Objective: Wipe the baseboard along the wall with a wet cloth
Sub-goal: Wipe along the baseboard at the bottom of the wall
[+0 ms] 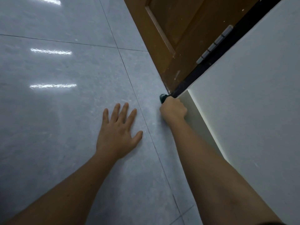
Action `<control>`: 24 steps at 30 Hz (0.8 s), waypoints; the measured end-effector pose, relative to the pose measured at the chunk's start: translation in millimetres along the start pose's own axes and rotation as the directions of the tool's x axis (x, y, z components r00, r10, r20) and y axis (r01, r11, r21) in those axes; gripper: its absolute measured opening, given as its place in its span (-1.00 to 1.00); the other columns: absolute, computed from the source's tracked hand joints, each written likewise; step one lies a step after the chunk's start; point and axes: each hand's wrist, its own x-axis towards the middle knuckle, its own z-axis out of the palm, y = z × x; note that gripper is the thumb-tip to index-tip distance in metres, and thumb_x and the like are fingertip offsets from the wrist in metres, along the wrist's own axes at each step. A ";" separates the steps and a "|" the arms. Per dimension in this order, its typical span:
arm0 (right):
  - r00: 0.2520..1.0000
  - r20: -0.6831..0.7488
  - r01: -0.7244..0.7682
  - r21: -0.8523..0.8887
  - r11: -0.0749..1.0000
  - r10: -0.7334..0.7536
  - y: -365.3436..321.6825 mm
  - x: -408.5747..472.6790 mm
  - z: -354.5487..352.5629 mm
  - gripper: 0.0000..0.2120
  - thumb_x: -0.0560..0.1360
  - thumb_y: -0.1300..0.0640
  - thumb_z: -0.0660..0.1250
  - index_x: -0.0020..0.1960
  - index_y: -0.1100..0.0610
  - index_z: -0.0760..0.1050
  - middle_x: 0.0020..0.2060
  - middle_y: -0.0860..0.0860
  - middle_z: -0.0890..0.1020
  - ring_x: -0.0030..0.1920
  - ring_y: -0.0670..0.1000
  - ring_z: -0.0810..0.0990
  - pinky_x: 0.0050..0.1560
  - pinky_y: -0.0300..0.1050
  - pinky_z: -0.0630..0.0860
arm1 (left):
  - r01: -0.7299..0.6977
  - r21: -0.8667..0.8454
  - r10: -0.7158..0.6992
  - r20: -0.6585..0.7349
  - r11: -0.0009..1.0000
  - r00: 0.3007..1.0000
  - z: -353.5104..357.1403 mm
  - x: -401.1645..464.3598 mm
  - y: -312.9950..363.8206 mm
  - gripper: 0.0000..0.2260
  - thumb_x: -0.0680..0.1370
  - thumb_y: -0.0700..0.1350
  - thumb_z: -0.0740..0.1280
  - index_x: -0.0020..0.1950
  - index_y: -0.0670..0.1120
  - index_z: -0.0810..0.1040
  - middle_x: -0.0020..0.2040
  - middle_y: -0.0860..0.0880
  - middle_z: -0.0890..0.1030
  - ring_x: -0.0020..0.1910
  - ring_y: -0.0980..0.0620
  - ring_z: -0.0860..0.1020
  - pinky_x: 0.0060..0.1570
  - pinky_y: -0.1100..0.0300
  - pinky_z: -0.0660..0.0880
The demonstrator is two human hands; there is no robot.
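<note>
A cream baseboard (202, 125) runs along the foot of the white wall (253, 95) on the right. My right hand (173, 109) is closed around a dark green cloth (162, 97) and presses it at the far end of the baseboard, where it meets the door frame. Only a small bunch of the cloth shows beyond my fingers. My left hand (119, 132) lies flat on the grey tiled floor (65, 111), fingers spread, holding nothing.
A brown wooden door (175, 34) stands open just beyond the cloth, with a metal hinge (214, 44) along its dark frame edge (209, 65). Glossy floor tiles with dark grout lines stretch to the left, reflecting ceiling lights.
</note>
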 end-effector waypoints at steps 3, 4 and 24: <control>0.982 -0.164 0.067 -0.187 0.980 -0.098 5.9 -3.7 -15.6 -0.68 0.57 0.27 0.14 0.31 0.17 0.42 0.00 0.13 0.63 -0.04 0.13 0.61 -0.28 -0.07 0.38 | -0.001 -0.001 0.001 -0.019 1.000 1.000 1.4 0.0 -1.6 -0.28 0.46 0.33 -0.13 0.56 0.04 0.05 0.59 -0.09 0.04 0.56 -0.13 -0.03 0.47 -0.18 -0.16; 0.965 -0.219 0.094 -0.216 0.972 -0.142 11.1 -5.0 -17.3 -0.61 0.57 0.29 0.14 0.39 0.15 0.34 -0.02 0.14 0.63 -0.07 0.13 0.62 -0.30 -0.08 0.38 | -0.001 0.008 0.001 -0.019 1.000 1.000 2.7 -1.0 -4.1 -0.29 0.47 0.33 -0.11 0.56 0.03 0.10 0.58 -0.10 0.09 0.56 -0.15 0.02 0.47 -0.19 -0.13; 0.993 -0.062 0.087 -0.162 0.983 -0.098 19.1 -20.3 15.4 -0.51 0.60 0.26 0.10 0.51 0.18 0.14 0.14 0.19 0.59 0.08 0.19 0.60 -0.13 0.04 0.53 | -0.007 0.006 0.007 -0.011 1.000 1.000 1.6 1.6 -1.8 -0.27 0.45 0.34 -0.16 0.57 0.04 0.01 0.59 -0.09 0.01 0.56 -0.13 -0.06 0.44 -0.15 -0.24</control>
